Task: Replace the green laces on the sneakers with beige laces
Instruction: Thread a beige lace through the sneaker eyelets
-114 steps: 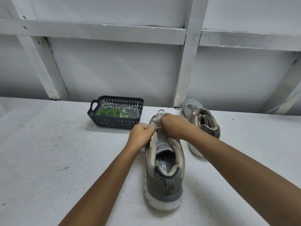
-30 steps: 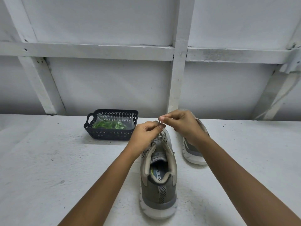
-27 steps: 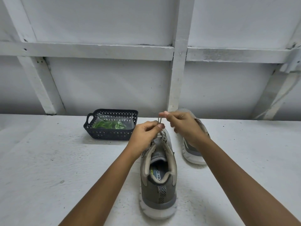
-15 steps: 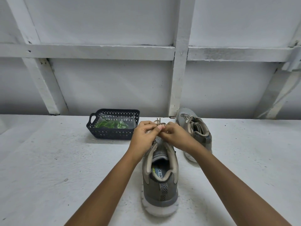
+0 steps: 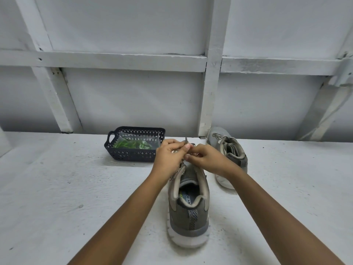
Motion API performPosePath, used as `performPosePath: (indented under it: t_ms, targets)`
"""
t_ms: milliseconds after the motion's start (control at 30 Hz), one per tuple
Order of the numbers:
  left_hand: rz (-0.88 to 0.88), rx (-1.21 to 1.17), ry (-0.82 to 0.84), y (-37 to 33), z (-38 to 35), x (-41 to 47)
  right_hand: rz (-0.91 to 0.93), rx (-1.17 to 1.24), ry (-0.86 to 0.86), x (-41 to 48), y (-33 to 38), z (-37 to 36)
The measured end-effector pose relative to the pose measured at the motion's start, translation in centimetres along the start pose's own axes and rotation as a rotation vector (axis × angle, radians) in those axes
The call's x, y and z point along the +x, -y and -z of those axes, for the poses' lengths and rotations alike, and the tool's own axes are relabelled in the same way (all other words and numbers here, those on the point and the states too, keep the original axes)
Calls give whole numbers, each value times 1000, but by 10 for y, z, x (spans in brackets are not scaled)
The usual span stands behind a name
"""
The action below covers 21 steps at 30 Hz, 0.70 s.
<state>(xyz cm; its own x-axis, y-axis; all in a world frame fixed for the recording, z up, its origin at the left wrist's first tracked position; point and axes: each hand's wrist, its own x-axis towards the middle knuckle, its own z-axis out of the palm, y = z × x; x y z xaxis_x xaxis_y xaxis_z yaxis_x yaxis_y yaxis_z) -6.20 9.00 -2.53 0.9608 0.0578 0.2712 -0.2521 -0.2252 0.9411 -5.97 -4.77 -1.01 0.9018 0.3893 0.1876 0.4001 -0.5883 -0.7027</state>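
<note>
Risk: beige lace [image 5: 186, 140] end may slip the pinch and draw back through its eyelet if either hand tugs unevenly; eyelets hidden, so a skipped hole is possible. Left hand [image 5: 169, 157] curled, thumb and forefinger pinching the lace tip, which pokes up. Right hand [image 5: 208, 161]: bent fingertips nip lace over the tongue of the near sneaker [image 5: 189, 205]. Green laces [image 5: 131, 144] lie bagged in the basket [image 5: 141, 128]; second sneaker [image 5: 230, 153] beyond.

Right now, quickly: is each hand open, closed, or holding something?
Left hand: closed, pinching the lace above the near sneaker.
Right hand: fingers curled, apparently pinching the lace too.
</note>
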Motion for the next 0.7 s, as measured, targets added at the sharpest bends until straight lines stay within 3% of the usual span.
performPosePath:
  t_ms: [200, 433, 567, 700]
  targets:
    - [-12, -38, 19, -4, -1, -1, -36, 42, -129, 3, 1, -5]
    - [33, -96, 40, 1, -1, -12, -13, 27, -126, 3, 0, -4]
    - [161, 13, 58, 12, -10, -23, -60, 87, -149, 6, -4, -2]
    - [174, 151, 96, 21, -14, -21, -93, 101, -176, 11, -5, -1]
